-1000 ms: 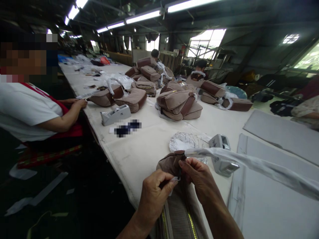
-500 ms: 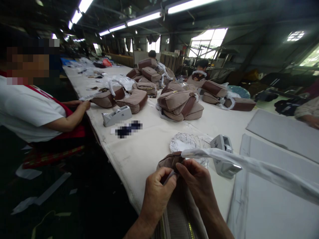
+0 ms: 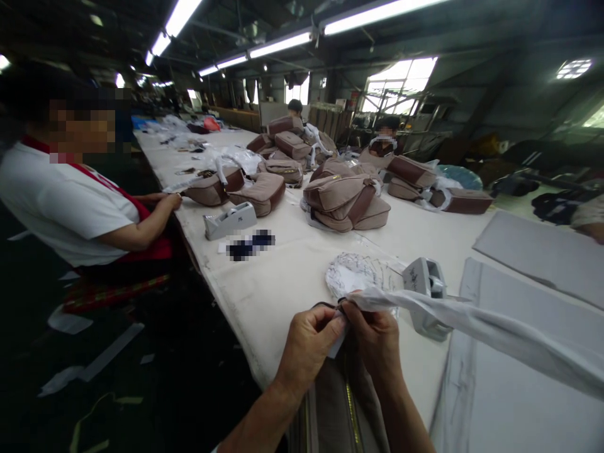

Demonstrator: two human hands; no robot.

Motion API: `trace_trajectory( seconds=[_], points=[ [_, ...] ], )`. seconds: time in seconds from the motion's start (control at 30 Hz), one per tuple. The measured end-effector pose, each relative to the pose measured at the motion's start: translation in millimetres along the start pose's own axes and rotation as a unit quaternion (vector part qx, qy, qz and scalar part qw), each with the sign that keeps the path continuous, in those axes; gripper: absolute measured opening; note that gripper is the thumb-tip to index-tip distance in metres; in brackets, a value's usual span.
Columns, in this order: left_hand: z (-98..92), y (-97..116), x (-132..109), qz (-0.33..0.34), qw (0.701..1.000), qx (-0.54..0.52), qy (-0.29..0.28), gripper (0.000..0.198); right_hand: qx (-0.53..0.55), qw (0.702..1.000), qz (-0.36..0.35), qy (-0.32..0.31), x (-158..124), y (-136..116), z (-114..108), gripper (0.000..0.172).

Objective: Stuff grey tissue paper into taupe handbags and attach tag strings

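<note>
A taupe fabric bag (image 3: 325,402) with a gold zipper is upright in front of me at the table edge, its lower part out of frame. A long strap wrapped in white film (image 3: 476,330) runs from the bag's top end off to the right. At that end, my left hand (image 3: 306,349) is closed in a pinch on a small white slip (image 3: 336,346), which hangs below its fingertips. Close beside it, my right hand (image 3: 377,336) pinches the strap end where the wrapping begins. The fingers partly hide the join between strap and bag.
Beyond my hands are a crumpled white paper bundle (image 3: 352,275) and a grey tape dispenser (image 3: 425,292). Another dispenser (image 3: 231,220) stands farther left. Piled bags (image 3: 346,195) fill the far table. Grey boards (image 3: 533,384) lie right. A co-worker (image 3: 70,195) sits left.
My hands have come closer together at the strap end, and more of the white slip shows under my left fingers. The bag's zipper is more visible. My view has shifted slightly left.
</note>
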State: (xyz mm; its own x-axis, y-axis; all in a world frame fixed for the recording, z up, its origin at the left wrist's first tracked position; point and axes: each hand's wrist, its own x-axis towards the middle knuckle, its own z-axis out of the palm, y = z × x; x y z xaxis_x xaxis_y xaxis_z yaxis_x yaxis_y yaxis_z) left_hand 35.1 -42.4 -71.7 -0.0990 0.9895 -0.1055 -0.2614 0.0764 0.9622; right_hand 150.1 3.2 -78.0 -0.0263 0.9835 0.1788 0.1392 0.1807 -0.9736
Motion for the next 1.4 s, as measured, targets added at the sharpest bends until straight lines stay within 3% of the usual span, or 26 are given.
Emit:
trace_trajectory(
  seconds=[0.2,0.33,0.43,0.5,0.6,0.7,0.87,0.97,1.07,1.13,1.23,1.4],
  points=[
    [16.8,2.5,-14.6,0.009,0.994,-0.016,-0.105,0.03,-0.135,0.988,-0.034,0.069,-35.9,-22.1,-35.0,0.028],
    [24.2,-0.1,-9.8,-0.016,0.988,-0.041,-0.149,0.027,-0.039,0.999,-0.018,-0.002,-42.9,-22.1,-61.5,0.033],
    [23.6,0.3,-2.6,-0.03,0.987,-0.037,-0.153,0.027,-0.018,0.998,-0.017,0.064,-48.6,-12.4,-66.2,0.027],
    [21.7,1.7,-1.1,-0.023,0.987,-0.024,-0.155,0.028,-0.081,0.986,-0.074,0.128,-54.6,-4.5,-63.4,0.018],
    [19.9,5.3,-4.9,-0.001,0.987,0.008,-0.159,0.029,-0.159,0.959,-0.191,0.133,-61.6,3.4,-56.3,0.011],
    [22.9,10.4,-11.8,0.038,0.988,0.056,-0.137,0.024,-0.178,0.944,-0.249,0.121,-62.1,4.0,-51.0,0.01],
    [32.5,14.7,-19.3,0.126,0.976,0.175,-0.036,0.017,-0.218,0.926,-0.296,0.084,-54.4,1.4,-51.0,0.008],
    [33.1,10.6,-21.5,0.228,0.943,0.243,-0.001,0.017,-0.206,0.92,-0.329,0.057,-47.6,1.5,-55.7,0.02],
    [29.1,5.6,-21.0,0.328,0.899,0.291,-0.007,0.015,-0.225,0.903,-0.366,-0.025,-38.4,-1.0,-62.8,0.036],
    [25.7,4.1,-19.3,0.358,0.881,0.309,-0.015,0.015,-0.239,0.893,-0.374,-0.077,-31.9,-4.2,-67.4,0.036],
    [21.4,3.0,-17.6,0.336,0.893,0.296,-0.039,0.011,-0.226,0.908,-0.342,-0.084,-25.2,-7.3,-71.4,0.028],
    [19.1,-5.4,-23.7,0.142,0.976,0.159,-0.034,0.024,-0.168,0.943,-0.276,-0.074,-25.3,-3.5,-69.4,0.015]
  ],
)
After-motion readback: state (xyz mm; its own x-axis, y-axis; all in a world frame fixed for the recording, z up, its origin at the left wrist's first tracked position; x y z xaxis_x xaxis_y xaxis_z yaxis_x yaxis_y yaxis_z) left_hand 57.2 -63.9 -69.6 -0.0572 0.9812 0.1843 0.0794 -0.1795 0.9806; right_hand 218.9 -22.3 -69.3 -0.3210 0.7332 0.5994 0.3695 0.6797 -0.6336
